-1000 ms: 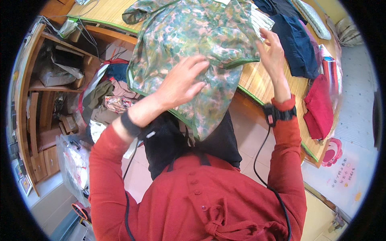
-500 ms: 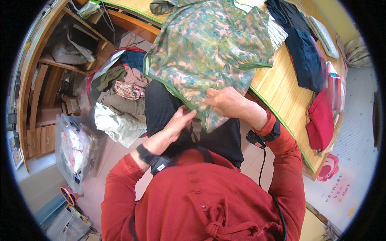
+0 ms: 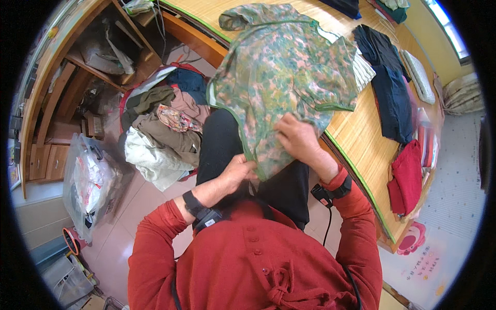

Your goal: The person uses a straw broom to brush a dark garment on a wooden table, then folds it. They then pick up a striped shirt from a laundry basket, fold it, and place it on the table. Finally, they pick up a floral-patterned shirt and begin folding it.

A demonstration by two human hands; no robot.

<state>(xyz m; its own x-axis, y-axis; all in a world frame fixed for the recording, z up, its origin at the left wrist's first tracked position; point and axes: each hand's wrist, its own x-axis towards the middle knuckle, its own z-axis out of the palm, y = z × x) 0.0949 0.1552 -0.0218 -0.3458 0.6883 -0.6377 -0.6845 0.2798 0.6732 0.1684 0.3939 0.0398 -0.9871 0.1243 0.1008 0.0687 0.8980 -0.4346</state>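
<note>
A green camouflage-patterned jacket (image 3: 289,67) with dark green trim is spread from the mat-covered bed down over my lap. My left hand (image 3: 237,172) pinches its trimmed lower edge near my knees, fingers closed on the cloth. A little higher and to the right, my right hand (image 3: 299,138) lies on the fabric with its fingers bent, closed on a bit of the jacket. A white striped cloth (image 3: 363,70) shows from beneath the jacket's right side.
Dark blue trousers (image 3: 391,98) and a red folded garment (image 3: 405,178) lie on the bamboo mat (image 3: 356,139) at right. On the left, a bag of loose clothes (image 3: 165,129) stands beside a clear plastic bag (image 3: 90,181) and wooden shelves (image 3: 67,98).
My right hand has shifted up and right across the jacket, while my left hand stays at the hem. The whole view has tilted, showing more of the bed's far side.
</note>
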